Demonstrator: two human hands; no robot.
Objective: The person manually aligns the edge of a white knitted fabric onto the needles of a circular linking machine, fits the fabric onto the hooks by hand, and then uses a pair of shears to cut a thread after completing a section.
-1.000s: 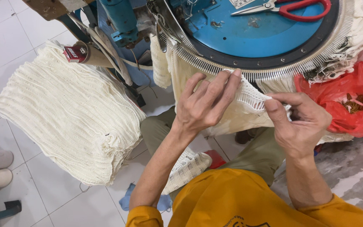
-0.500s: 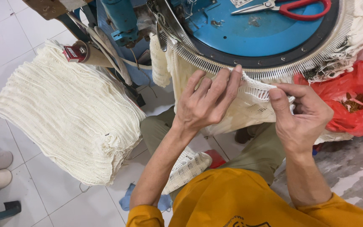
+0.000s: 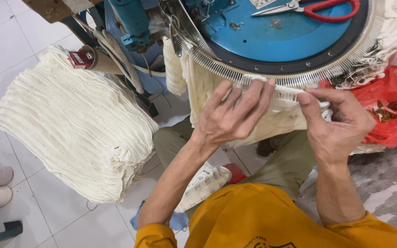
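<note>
Left hand (image 3: pixel 233 117), fingers spread, presses cream knit edge (image 3: pixel 286 98) onto the blue dial's needle ring (image 3: pixel 263 76); right hand (image 3: pixel 334 121) pinches it taut beside.

Under my left hand (image 3: pixel 233 117) and right hand (image 3: pixel 334 124), the cream ribbed knit cloth (image 3: pixel 272 117) is soft, matt, open-meshed. The round blue painted metal machine plate (image 3: pixel 281 34) is smooth, faintly glossy, scuffed; its ring of fine steel needles (image 3: pixel 235 73) shines. The stacked cream knit pieces (image 3: pixel 74 124) look coarse-ribbed. The red plastic bag (image 3: pixel 394 108) is crinkled, glossy. The white floor tiles (image 3: pixel 5 41) are glazed.
</note>
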